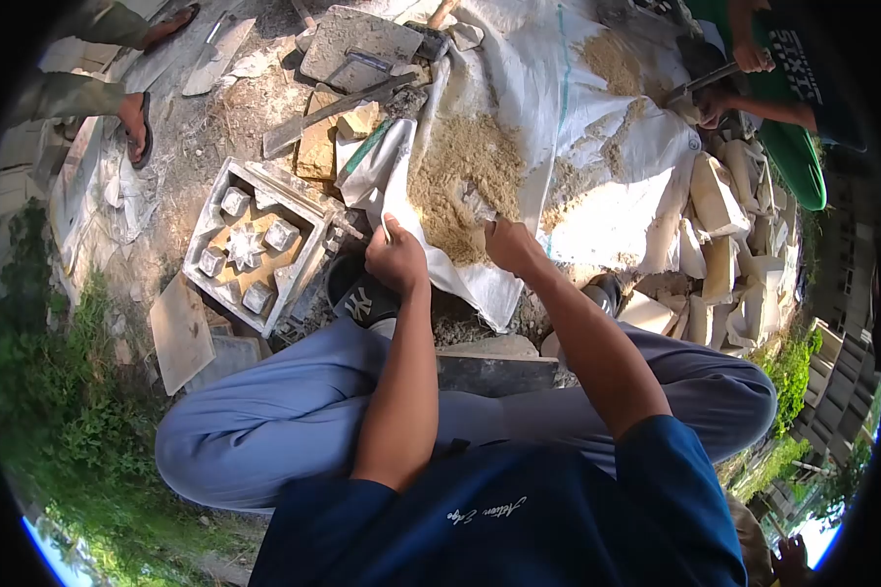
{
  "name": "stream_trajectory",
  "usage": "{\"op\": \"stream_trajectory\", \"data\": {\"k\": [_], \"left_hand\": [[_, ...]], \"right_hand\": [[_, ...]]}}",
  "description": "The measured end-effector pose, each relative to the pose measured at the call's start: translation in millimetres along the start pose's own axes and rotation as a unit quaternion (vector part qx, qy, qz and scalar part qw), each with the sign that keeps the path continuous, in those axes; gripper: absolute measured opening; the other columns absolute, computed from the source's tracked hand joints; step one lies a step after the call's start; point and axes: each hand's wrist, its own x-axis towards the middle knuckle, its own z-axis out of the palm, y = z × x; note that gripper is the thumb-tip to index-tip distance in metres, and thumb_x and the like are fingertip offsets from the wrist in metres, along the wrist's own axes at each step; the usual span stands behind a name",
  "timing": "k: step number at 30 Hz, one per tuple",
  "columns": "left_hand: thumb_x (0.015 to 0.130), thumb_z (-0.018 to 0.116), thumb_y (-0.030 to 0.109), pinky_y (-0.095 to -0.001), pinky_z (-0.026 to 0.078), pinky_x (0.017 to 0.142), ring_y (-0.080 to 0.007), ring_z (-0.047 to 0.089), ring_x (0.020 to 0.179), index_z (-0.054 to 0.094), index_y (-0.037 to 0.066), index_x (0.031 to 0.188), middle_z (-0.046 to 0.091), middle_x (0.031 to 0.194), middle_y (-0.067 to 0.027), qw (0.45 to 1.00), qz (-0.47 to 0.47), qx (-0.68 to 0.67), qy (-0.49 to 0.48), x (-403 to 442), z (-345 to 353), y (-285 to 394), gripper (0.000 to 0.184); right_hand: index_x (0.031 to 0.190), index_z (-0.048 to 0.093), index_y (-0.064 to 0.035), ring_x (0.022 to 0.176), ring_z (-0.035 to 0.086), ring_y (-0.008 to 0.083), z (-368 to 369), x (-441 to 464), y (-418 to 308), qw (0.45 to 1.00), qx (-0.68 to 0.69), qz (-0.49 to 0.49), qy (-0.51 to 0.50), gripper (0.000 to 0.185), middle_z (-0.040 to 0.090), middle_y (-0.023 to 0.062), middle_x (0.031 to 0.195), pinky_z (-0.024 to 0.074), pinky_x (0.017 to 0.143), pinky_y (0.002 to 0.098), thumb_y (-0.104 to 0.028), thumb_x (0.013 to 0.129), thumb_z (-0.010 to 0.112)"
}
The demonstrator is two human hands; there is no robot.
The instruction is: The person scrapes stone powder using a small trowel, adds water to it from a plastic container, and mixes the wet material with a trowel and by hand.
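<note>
My right hand (514,247) is closed around the handle of a small trowel (476,202). The trowel's blade rests in a heap of damp-looking sandy mix (457,161) on a white woven sheet (494,293). My left hand (397,256) is closed at the sheet's near left edge, with a pale bit showing between thumb and fingers that looks like the sheet's edge. Left of that hand lies a square mold frame (202,256). Inside it are a star-shaped piece (245,247) and several small blocks around it.
A dusty slab (360,47) and yellowish stone pieces (316,137) lie ahead. Broken tiles (719,196) are piled at right. A person's hand (751,56) grips a tool handle at upper right; another person's sandalled foot (135,117) stands at upper left. Boards (181,333) lean beside my knee.
</note>
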Motion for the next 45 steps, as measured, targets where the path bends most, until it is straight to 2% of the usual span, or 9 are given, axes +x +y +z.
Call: {"op": "stream_trajectory", "data": {"k": [3,7,10,19,27,30,33,39,45], "left_hand": [[0.093,0.061,0.036,-0.0469,0.050,0.067,-0.0385,0.069,0.071,0.072,-0.006,0.089,0.069,0.075,-0.0259,1.000,0.006,-0.012,0.024,5.2,2.9,-0.1,0.043],[0.093,0.061,0.036,-0.0467,0.052,0.070,-0.0397,0.069,0.074,0.071,-0.006,0.089,0.069,0.077,-0.0252,1.000,-0.018,-0.006,0.014,5.3,5.5,-0.5,0.043],[0.093,0.062,0.033,-0.0465,0.053,0.073,-0.0408,0.069,0.080,0.069,-0.006,0.099,0.071,0.086,-0.0256,0.999,-0.007,-0.019,0.043,2.0,12.4,-5.2,0.040],[0.085,0.068,0.017,-0.0497,0.043,0.101,-0.0413,0.056,0.115,0.044,0.001,0.135,0.053,0.126,-0.0231,0.994,-0.089,0.056,-0.032,-44.7,16.9,0.3,0.058],[0.079,0.046,-0.011,-0.0373,0.050,0.093,-0.0292,0.062,0.104,0.041,0.003,0.139,0.055,0.123,-0.0190,0.991,-0.060,-0.116,-0.037,-24.9,28.5,-20.3,0.062],[0.080,0.054,-0.008,-0.0413,0.053,0.085,-0.0267,0.060,0.095,0.032,0.006,0.136,0.051,0.110,-0.0171,0.956,-0.199,-0.216,0.005,-38.8,13.6,19.3,0.062],[0.082,0.063,0.000,-0.0401,0.053,0.084,-0.0271,0.060,0.100,0.027,0.005,0.137,0.050,0.118,-0.0181,0.882,-0.328,-0.335,0.052,-53.3,27.7,6.4,0.066],[0.082,0.069,0.014,-0.0406,0.050,0.090,-0.0259,0.062,0.107,0.063,0.003,0.116,0.061,0.120,-0.0122,0.851,-0.420,-0.305,-0.083,-53.1,42.8,-34.9,0.036],[0.088,0.054,0.009,-0.0424,0.056,0.085,-0.0280,0.067,0.100,0.059,0.000,0.123,0.062,0.119,-0.0151,0.849,-0.366,-0.378,-0.053,-49.6,63.1,-72.2,0.036]], "right_hand": [[0.099,0.071,0.0040,0.097,0.069,0.0432,-66.1,7.7,-36.6,0.993,-0.094,0.004,-0.074,0.048,0.070,0.0297,0.100,0.0544,0.088,0.0490,-0.034,0.101,0.042],[0.109,0.069,-0.0013,0.095,0.070,0.0410,-95.9,4.5,-7.5,0.977,-0.206,-0.057,0.014,0.037,0.071,0.0257,0.100,0.0549,0.086,0.0489,-0.031,0.099,0.051],[0.120,0.051,0.0023,0.092,0.069,0.0452,-90.6,0.5,19.2,0.979,-0.177,-0.058,0.079,0.039,0.070,0.0271,0.092,0.0546,0.081,0.0521,-0.031,0.101,0.053],[0.109,0.049,0.0069,0.084,0.066,0.0529,43.2,-34.2,19.6,0.981,0.132,0.110,0.093,0.035,0.064,0.0397,0.089,0.0520,0.077,0.0591,-0.028,0.102,0.046],[0.113,0.061,-0.0072,0.082,0.068,0.0441,-22.3,-43.3,-4.1,0.989,-0.060,-0.078,0.107,0.028,0.069,0.0240,0.096,0.0539,0.071,0.0526,-0.029,0.095,0.059],[0.111,0.063,-0.0118,0.075,0.070,0.0337,-53.2,-14.8,11.0,0.960,-0.145,-0.139,0.194,0.023,0.067,0.0171,0.100,0.0548,0.065,0.0456,-0.026,0.093,0.063],[0.112,0.062,-0.0083,0.078,0.070,0.0379,-75.7,31.1,23.3,0.945,-0.105,-0.182,0.249,0.024,0.068,0.0185,0.096,0.0552,0.068,0.0496,-0.026,0.096,0.059],[0.107,0.063,-0.0040,0.081,0.067,0.0464,-45.6,100.7,46.9,0.966,-0.039,-0.100,0.236,0.025,0.069,0.0273,0.087,0.0530,0.071,0.0534,-0.026,0.098,0.055],[0.108,0.062,-0.0027,0.088,0.065,0.0511,-0.4,19.6,44.3,0.980,0.085,-0.114,0.138,0.027,0.067,0.0311,0.091,0.0511,0.079,0.0575,-0.025,0.095,0.054]]}}
